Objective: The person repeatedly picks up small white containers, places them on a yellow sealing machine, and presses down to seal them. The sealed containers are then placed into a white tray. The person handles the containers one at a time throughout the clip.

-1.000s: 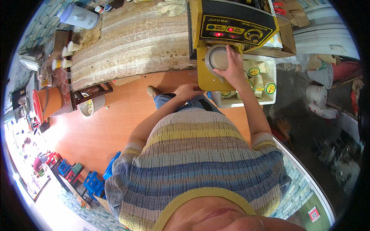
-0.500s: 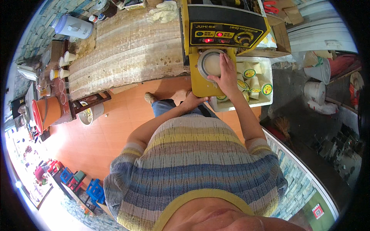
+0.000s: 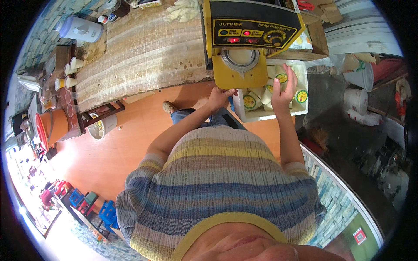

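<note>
A black and yellow cup sealing machine [image 3: 257,32] stands in front of me, its red lights lit. Its yellow sliding tray [image 3: 241,80] is partly under the machine body. In the tray's metal ring sits a cup [image 3: 240,55] with a pale top, its far part hidden by the machine. My left hand [image 3: 219,98] is closed at the tray's near left corner, thumb along the edge. My right hand [image 3: 284,90] is open with fingers spread, holding nothing. It is over a white foam box [image 3: 302,108] of sealed cups [image 3: 249,102] with green and yellow lids.
A worn wooden table [image 3: 143,52] extends left of the machine, with gloves [image 3: 183,11], a lidded white jug [image 3: 82,29] and several small cups [image 3: 72,82]. An orange bucket [image 3: 54,126] stands at the left. White buckets [image 3: 355,101] are on the right.
The yellow tray and its cup have slid away from me, further under the machine. My right hand has left the cup and moved right, over the foam box. My left hand went slightly forward.
</note>
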The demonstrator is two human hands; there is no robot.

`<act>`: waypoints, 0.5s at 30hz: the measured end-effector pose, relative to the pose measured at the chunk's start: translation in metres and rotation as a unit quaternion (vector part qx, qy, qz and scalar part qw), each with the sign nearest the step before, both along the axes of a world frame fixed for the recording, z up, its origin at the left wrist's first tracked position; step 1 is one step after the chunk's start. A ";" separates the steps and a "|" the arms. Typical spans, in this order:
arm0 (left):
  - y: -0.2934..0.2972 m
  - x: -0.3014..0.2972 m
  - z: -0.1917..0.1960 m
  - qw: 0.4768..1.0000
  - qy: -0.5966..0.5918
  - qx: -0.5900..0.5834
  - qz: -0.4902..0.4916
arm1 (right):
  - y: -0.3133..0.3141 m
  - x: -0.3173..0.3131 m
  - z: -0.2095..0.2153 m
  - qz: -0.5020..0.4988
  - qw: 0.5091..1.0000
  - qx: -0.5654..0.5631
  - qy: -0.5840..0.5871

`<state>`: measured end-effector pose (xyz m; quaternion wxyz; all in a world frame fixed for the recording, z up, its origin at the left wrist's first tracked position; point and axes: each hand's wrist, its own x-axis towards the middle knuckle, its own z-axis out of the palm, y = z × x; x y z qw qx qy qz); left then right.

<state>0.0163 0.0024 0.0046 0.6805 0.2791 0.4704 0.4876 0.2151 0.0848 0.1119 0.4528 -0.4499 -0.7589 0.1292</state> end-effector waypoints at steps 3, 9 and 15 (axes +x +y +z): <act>0.018 -0.003 -0.015 0.999 -0.029 0.024 0.029 | 0.002 0.005 0.007 -0.015 1.000 0.006 -0.015; 0.053 -0.009 -0.023 0.997 -0.029 0.025 0.066 | 0.013 0.009 0.014 -0.021 0.999 0.033 -0.021; 0.064 -0.014 -0.033 0.996 -0.053 0.026 0.067 | 0.026 0.003 0.032 -0.010 0.998 0.055 -0.039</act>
